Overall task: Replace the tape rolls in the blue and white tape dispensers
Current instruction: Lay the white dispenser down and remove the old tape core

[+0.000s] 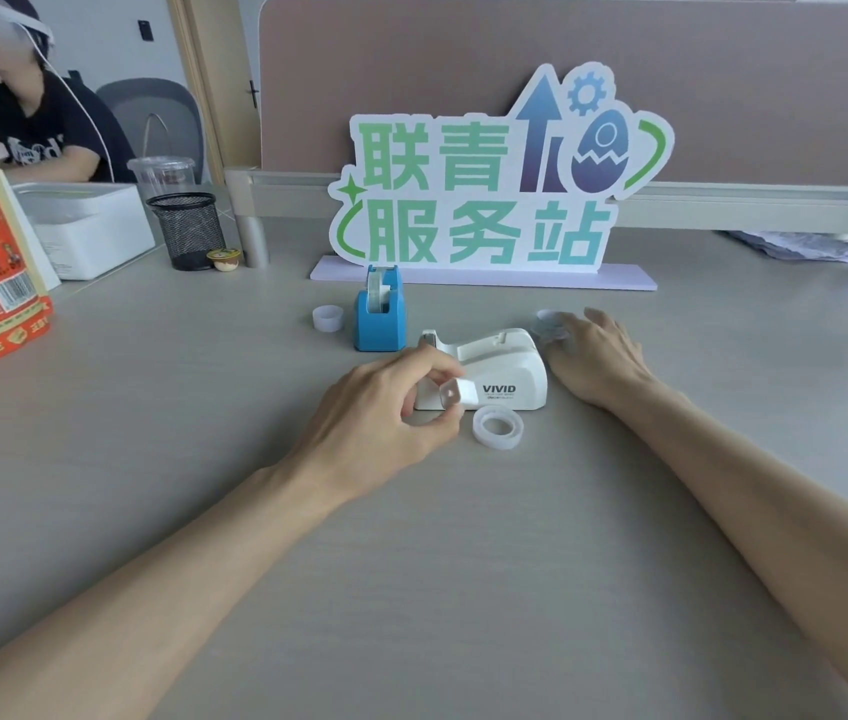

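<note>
On the grey counter [162, 459], the white tape dispenser [507, 379] lies near the middle with its "VIVID" label facing the camera, and the blue tape dispenser [380, 317] stands upright just beyond it to the left, a clear roll seated in its top. The left hand [385, 413] hovers at the near left end of the white dispenser, its fingers [437, 374] pinched together on a small translucent core piece [455, 393]. Just right of that hand, a clear tape roll [498, 426] lies flat on the counter, touching or nearly touching the near side of the white dispenser. The right hand [596, 358] rests palm down at the far right end of the white dispenser, its fingers spread loosely over another clear roll [549, 324]; whether they grip it cannot be told. A small translucent ring [328, 318] sits left of the blue dispenser. Farther back stands a green-lettered sign [489, 194], and at far left a black mesh pen cup [188, 228].
</note>
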`<state>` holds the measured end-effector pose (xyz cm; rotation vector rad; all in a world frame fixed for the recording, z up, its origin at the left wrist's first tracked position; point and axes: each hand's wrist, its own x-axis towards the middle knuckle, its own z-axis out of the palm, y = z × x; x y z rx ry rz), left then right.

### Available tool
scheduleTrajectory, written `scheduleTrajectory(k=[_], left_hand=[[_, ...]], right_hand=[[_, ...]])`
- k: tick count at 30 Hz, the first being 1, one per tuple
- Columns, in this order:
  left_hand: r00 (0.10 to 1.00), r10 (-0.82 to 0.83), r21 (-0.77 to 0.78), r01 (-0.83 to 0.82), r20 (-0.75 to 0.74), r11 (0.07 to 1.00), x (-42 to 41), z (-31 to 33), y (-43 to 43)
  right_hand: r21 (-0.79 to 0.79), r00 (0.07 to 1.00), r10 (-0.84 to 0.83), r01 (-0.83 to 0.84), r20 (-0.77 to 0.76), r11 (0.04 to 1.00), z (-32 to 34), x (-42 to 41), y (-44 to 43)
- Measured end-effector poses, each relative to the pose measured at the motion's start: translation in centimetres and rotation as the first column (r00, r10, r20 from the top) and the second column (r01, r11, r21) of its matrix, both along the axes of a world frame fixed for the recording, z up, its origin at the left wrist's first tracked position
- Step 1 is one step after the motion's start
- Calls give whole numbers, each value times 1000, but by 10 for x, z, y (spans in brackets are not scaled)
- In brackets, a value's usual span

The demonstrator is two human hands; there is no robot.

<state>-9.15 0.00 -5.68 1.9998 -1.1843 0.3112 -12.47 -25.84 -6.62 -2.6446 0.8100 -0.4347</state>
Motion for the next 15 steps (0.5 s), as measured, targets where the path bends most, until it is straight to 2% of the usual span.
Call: scheduleTrajectory(k=[4, 7, 9, 11, 13, 15], left_hand=[[1000, 0, 9, 0, 0, 1000, -1, 0, 1], [1000, 5, 4, -5, -22, 1000, -1, 0, 0], [999, -1, -9, 1, -53, 1000, -1, 2, 0], [994, -15, -38, 11, -107, 999, -5, 4, -1], [983, -48, -88, 33, -177, 996, -11, 5, -3], [964, -103, -140, 70, -244, 988, -16, 6, -6]], right_hand=[[-5, 996, 35, -34, 77, 999, 0, -12, 8], [140, 972, 45, -79, 230, 987, 5, -36, 19], [247, 912, -17, -93, 410, 965, 13, -55, 32], [205, 837, -26, -104, 547, 973, 17, -75, 47], [150, 799, 39, -161, 600, 976, 18, -89, 66], [230, 765, 82, -291, 638, 929, 17, -96, 85]])
